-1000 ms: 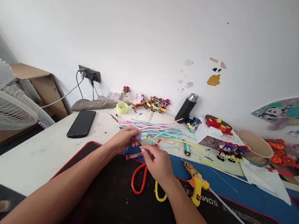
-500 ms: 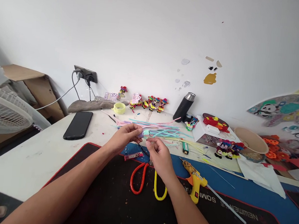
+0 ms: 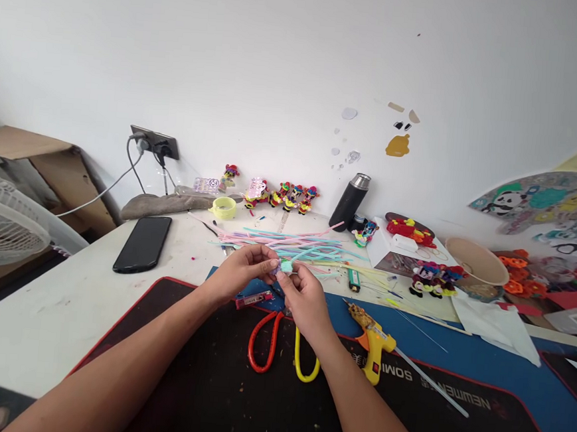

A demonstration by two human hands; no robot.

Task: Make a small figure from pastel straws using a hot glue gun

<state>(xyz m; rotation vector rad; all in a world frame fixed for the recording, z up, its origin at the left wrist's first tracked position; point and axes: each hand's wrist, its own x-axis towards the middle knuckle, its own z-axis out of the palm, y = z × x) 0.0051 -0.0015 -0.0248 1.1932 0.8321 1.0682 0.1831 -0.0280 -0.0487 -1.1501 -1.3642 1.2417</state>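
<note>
One white table (image 3: 74,312) stands against a pale wall (image 3: 244,73) and bears a black, red-edged mat (image 3: 228,411). Beyond the mat, a loose bundle of pink, lilac and mint fuzzy stems (image 3: 306,245) lies crosswise; a yellow plastic glue gun (image 3: 379,343) rests at right. Over the mat's far edge, the left hand (image 3: 244,271) and right hand (image 3: 308,301) meet, each narrowed to a pinch. Between them, in front of the bundle, is a small lilac-and-mint fuzzy piece (image 3: 286,266). The right hand, fingertips below it a second ago, now appears to press against it, so both hands share the hold.
</note>
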